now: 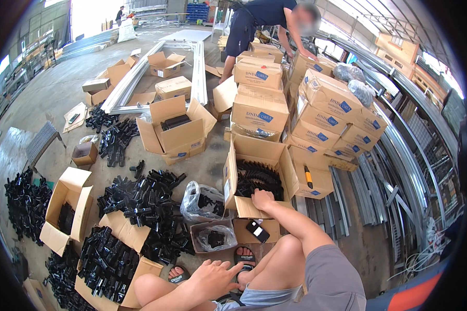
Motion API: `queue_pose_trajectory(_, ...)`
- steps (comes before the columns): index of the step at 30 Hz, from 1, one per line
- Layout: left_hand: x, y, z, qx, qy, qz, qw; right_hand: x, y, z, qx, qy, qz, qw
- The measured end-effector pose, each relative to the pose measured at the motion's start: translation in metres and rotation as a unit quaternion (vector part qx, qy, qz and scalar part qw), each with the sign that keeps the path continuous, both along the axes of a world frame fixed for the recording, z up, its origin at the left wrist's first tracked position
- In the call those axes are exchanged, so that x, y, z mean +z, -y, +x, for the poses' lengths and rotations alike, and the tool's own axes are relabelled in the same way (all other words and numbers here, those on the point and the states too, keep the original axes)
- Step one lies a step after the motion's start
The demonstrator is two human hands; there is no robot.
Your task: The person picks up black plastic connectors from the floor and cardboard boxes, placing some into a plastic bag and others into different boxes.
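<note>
My right hand [263,199] reaches over the near flap of an open cardboard box [288,168], at the edge of the black plastic parts [257,176] stacked in curved rows inside. Its fingertips are partly hidden, so I cannot make out whether they grip a part. My left hand [215,277] hovers above my lap with its fingers extended and nothing in it. Between my hands and the box, a phone [257,231] lies on a cardboard flap. Beside it stands a small box [200,243] lined with a clear bag with black pieces in it.
Piles of black plastic parts [140,197] cover the floor to the left, around another open box [83,207]. Farther off is a larger open box [176,145]. Sealed cartons [259,111] are stacked ahead, where another person [259,20] bends over. Metal profiles [368,192] lie to the right.
</note>
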State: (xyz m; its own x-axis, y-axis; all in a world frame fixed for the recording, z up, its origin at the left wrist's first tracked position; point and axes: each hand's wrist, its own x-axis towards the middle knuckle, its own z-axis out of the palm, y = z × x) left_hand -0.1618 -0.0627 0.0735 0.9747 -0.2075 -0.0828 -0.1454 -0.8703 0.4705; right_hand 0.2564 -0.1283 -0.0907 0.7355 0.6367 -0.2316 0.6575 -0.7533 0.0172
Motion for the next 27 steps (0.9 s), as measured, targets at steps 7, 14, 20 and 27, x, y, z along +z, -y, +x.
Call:
queue_pose_trajectory(7, -0.002, 0.001, 0.003, -0.004, -0.009, 0.003, 1.000, 0.002, 0.001, 0.000, -0.003, -0.007, 0.014, 1.000)
queue_pose_trajectory(14, 0.019, -0.002, 0.007, -0.023, -0.059, 0.025, 0.998, -0.003, 0.003, 0.004, 0.000, -0.012, 0.018, 1.000)
queue_pose_trajectory(20, 0.019, -0.003, 0.006, -0.015, -0.056, 0.026, 0.998, -0.004, 0.003, 0.005, 0.011, -0.015, 0.026, 1.000)
queue_pose_trajectory(27, 0.019, 0.000, 0.012, -0.016, -0.078, 0.019, 0.997, -0.003, 0.012, 0.008, -0.001, -0.014, 0.027, 1.000)
